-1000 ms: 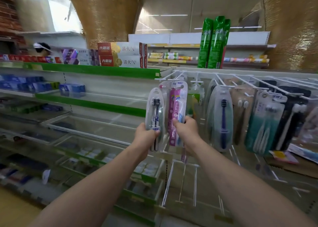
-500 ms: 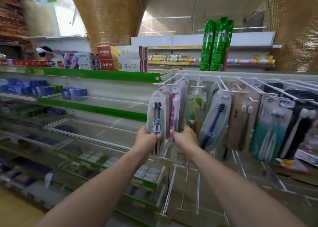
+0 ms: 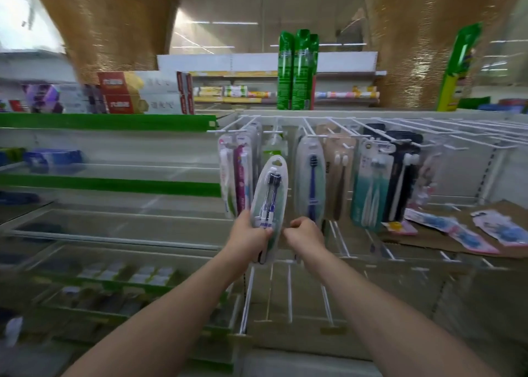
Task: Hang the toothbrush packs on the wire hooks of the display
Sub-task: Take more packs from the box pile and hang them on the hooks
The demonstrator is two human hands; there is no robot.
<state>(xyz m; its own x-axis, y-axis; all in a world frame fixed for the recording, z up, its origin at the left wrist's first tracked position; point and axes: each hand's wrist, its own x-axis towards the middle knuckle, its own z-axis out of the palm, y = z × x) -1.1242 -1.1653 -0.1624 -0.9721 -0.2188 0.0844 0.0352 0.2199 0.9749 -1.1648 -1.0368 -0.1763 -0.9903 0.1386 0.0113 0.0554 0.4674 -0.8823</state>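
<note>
One oval toothbrush pack [image 3: 268, 205], gripped at its lower end by the left hand [image 3: 248, 241], stands at frame centre, long axis tilted up-right toward the wire hooks [image 3: 273, 132] above, while the nearby right hand [image 3: 303, 235] curls empty.

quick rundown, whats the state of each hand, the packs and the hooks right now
left hand: grips the oval two-brush pack
oval two-brush pack: tilted, off any hook
right hand: fingers curled, whether it holds anything is unclear
pink pack: hanging on a hook
blue-brush pack: hanging
teal pack: hanging
wire hooks at far right: bare
loose packs: lying flat on cardboard
</note>
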